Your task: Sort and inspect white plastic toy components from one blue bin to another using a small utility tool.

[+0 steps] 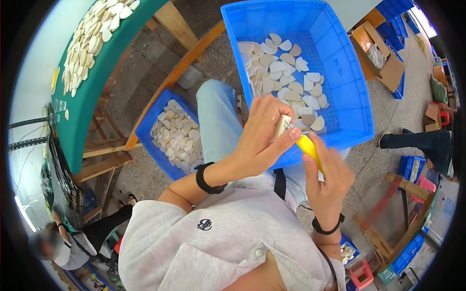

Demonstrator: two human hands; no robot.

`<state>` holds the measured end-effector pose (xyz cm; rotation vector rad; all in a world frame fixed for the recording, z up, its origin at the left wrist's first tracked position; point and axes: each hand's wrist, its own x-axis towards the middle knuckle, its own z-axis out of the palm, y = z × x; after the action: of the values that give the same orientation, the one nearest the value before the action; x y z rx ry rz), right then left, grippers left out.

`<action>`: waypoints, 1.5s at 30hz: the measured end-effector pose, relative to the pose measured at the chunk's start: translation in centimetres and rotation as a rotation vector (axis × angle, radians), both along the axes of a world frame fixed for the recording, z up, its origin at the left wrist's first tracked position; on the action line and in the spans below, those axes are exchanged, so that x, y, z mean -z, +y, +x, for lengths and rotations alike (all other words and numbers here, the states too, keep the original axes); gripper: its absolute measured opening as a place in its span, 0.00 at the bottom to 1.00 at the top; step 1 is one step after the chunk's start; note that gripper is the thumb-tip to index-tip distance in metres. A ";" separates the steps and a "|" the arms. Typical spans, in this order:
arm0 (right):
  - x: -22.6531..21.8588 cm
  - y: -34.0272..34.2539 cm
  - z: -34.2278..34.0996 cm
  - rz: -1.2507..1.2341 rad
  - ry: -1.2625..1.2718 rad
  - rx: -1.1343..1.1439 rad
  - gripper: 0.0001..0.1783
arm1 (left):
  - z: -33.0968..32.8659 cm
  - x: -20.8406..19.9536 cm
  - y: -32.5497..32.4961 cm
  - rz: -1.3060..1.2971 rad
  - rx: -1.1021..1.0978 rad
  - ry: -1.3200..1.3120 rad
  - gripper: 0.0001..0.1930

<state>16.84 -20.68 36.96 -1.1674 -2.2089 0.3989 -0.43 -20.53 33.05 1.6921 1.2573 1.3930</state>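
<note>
My left hand point(262, 136) pinches a small off-white piece point(280, 126) over the near side of a large blue crate point(349, 87). In my right hand point(330, 177) is a yellow-handled tool point(309, 149), its small metal end against or very close to the piece. What kind of tool it is cannot be made out. My left thumb lies beside the metal end. Inside the crate, many flat, half-round white pieces point(296, 87) are spread, heaped thicker toward its left side.
A smaller blue crate point(145, 128) full of similar pieces stands left of my leg. More pieces point(92, 43) are piled on a green-topped table point(80, 121) at far left. An open cardboard box point(388, 68) sits right of the large crate. Other people are at lower left and far right.
</note>
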 end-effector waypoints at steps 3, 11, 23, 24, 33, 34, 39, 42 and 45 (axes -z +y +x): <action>0.2 -0.1 -0.1 0.010 -0.002 0.018 0.20 | 0.0 0.2 0.0 0.003 -0.035 0.032 0.10; 0.7 0.0 -0.7 0.044 -0.013 0.025 0.20 | 0.2 1.1 -0.2 -0.053 -0.066 -0.061 0.11; 2.1 -0.5 -1.1 -0.077 0.169 0.056 0.16 | 0.8 1.1 -0.7 -0.193 -0.083 -0.370 0.13; 2.2 -0.5 -1.1 -0.111 0.270 0.079 0.16 | 0.6 1.2 -0.5 -0.266 0.005 -0.584 0.14; 1.7 -0.4 -0.7 -0.125 0.333 0.088 0.14 | 0.1 0.2 0.2 -0.612 0.229 -1.122 0.22; 1.7 -0.3 -0.7 -0.127 0.334 0.088 0.14 | 0.1 0.2 0.3 -0.637 0.252 -1.184 0.24; 1.2 -0.1 -0.9 -0.127 0.262 0.006 0.15 | 0.4 -0.6 -0.1 -0.647 0.176 -1.155 0.24; 0.9 -0.1 -0.9 -0.151 0.195 -0.029 0.16 | 0.4 -0.6 -0.3 -0.580 0.166 -0.954 0.18; 1.0 0.1 -0.8 -0.105 0.153 -0.045 0.17 | 0.2 -0.4 -0.7 -0.518 0.197 -0.752 0.12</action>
<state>16.04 -20.56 35.93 -1.1038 -2.1059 0.6096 -0.19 -21.24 33.43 0.7921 0.8727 1.2560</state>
